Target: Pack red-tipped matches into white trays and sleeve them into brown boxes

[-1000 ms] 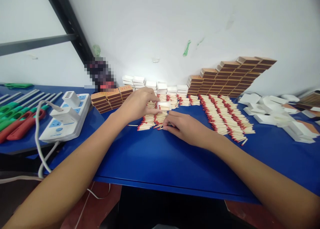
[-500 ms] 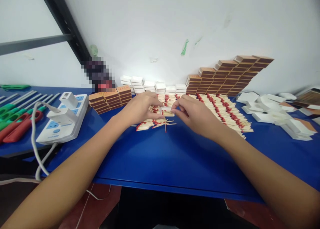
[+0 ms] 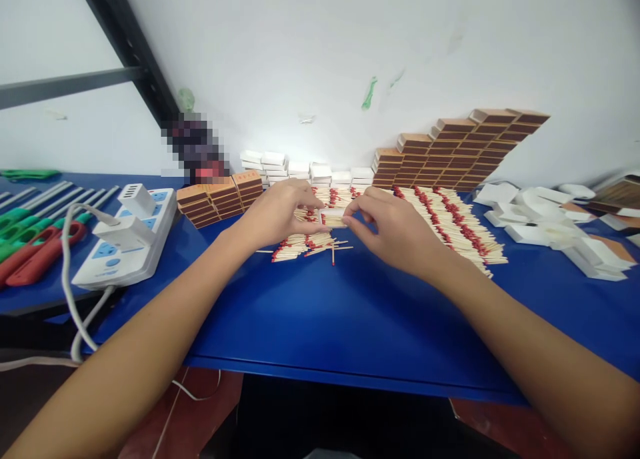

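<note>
White wall (image 3: 425,52), blue tabletop (image 3: 300,325), reddish floor (image 3: 187,412).

"How are the forearms (image 3: 170,325) looking?"
"They're showing bare and slim, tapering toward the wrists."
"And the hands?"
"Left (image 3: 280,212) and right (image 3: 387,229), both are showing bare, fingers uncovered."
</note>
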A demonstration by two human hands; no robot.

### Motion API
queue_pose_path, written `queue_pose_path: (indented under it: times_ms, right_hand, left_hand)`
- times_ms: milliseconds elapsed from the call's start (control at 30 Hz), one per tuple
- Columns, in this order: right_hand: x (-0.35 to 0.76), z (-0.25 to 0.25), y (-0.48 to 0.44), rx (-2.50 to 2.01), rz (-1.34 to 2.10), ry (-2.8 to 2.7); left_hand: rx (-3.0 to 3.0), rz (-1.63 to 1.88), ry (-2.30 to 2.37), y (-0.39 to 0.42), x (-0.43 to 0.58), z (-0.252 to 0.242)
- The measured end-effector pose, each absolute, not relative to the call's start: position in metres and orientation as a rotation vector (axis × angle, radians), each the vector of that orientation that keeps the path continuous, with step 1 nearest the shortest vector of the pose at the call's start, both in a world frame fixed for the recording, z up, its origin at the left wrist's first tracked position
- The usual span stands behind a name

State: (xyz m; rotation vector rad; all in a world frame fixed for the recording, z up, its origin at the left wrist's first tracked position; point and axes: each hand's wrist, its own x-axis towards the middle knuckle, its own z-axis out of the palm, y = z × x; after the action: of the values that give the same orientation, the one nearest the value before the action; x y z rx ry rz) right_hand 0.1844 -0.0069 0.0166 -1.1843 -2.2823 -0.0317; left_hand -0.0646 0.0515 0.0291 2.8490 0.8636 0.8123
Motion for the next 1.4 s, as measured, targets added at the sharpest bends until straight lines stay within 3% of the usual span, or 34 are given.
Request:
queue_pose_path:
  times_ms: [567,1400]
  right_hand:
    - [0.181,0.014,-0.012,-1.115,0.508,-2.609]
    - [0.195,0.018,-0.013,-1.278,0.466,-2.606]
  left_hand:
    - [2.890,0.785,0.905,0.057,-0.071,0.030]
    - [2.886,0.806,0.909,0.058,-0.072,0.030]
